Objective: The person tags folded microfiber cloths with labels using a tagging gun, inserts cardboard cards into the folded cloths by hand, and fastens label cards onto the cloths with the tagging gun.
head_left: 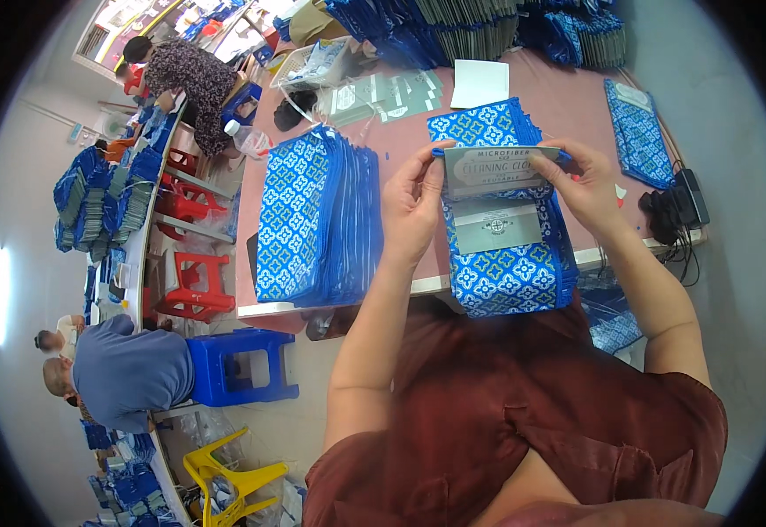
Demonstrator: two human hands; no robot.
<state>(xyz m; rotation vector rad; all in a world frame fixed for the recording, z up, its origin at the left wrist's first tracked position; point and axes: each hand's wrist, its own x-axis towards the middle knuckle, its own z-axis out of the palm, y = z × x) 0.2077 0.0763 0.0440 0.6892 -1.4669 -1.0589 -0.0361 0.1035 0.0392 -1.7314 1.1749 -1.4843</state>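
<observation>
Two hands are seen at one grey printed card (499, 171): the left hand (413, 206) is pinched on its left end and the right hand (585, 180) on its right end, above one stack of blue-and-white patterned cloths (506, 263) at the near edge of the pink table (567, 101). A second, taller stack (317, 220) is stood to the left, its count too dense to be made out. The card's underside is hidden, and three stools, blue (242, 364), red (191, 285) and yellow (229, 479), are seen at the left.

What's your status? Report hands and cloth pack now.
Left hand and right hand pinch grey card ends. Card over blue cloth pack. Nothing blocking.
</observation>
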